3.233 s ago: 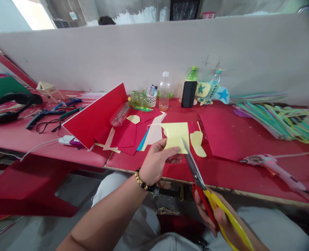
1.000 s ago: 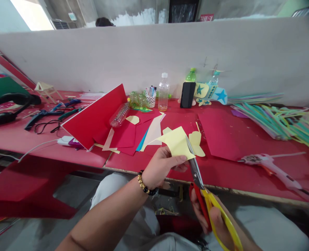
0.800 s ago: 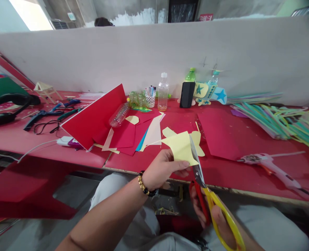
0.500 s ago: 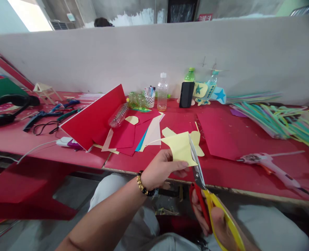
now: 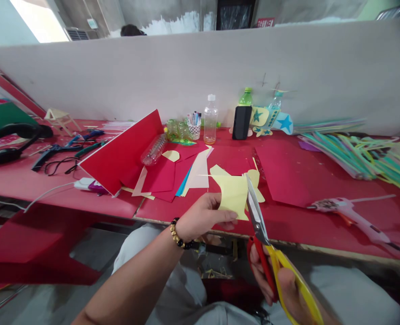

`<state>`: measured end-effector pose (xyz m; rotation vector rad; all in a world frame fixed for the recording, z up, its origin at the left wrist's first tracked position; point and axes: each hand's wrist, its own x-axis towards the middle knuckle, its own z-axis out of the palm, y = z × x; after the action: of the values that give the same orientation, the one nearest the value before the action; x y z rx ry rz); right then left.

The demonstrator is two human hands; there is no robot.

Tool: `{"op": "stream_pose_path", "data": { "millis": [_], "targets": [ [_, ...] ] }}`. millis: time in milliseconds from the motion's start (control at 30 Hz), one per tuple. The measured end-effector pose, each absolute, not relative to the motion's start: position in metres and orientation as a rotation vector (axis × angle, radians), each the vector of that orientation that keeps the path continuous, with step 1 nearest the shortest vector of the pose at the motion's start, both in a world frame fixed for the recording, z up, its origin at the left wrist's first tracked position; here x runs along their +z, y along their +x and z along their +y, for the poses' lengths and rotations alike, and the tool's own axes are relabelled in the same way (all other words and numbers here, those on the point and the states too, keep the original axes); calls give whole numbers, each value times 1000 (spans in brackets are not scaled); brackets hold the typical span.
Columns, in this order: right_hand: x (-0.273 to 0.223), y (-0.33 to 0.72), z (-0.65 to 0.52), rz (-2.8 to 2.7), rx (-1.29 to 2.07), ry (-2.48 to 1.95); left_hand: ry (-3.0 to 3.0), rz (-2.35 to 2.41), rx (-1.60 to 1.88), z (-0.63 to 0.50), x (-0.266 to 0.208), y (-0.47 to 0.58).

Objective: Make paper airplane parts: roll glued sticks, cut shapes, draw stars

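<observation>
My left hand (image 5: 208,214) pinches the lower left part of a pale yellow sheet of paper (image 5: 233,192) with a curved, cut outline, held over the table's front edge. In my right hand (image 5: 277,280) is a pair of scissors (image 5: 259,221) with one red and one yellow handle. Its blades point up and away from me, nearly together, along the right edge of the sheet. Behind the sheet lies a pale yellow petal-shaped cutout (image 5: 254,178), partly hidden.
Paper scraps (image 5: 198,174), a red board (image 5: 125,155) and a clear plastic bottle piece (image 5: 153,150) lie left of centre. At the back stand a bottle (image 5: 210,119), a pen cup (image 5: 193,128) and a phone (image 5: 241,123). A glue gun (image 5: 351,216) and colourful strips (image 5: 349,153) lie right.
The yellow paper has shifted slightly left and down with my left hand. The scissor blades have slid a little right, from lying over the sheet to beside its right edge.
</observation>
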<state>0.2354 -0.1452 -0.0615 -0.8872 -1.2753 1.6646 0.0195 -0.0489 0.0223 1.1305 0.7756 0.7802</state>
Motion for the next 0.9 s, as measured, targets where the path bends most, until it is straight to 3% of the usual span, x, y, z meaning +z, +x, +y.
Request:
{"op": "stream_pose_path", "data": {
  "millis": [200,533,900],
  "targets": [
    [-43,232,-144,-1236,1680,-975,1130,801,833,-48,25,15],
    [-67,240,-134,-1236,1829,-842,783,825,1159,-40,28,3],
    [-46,234,-139,-1338,1696,-871,869,824,1235,-42,32,2]
  ]
}}
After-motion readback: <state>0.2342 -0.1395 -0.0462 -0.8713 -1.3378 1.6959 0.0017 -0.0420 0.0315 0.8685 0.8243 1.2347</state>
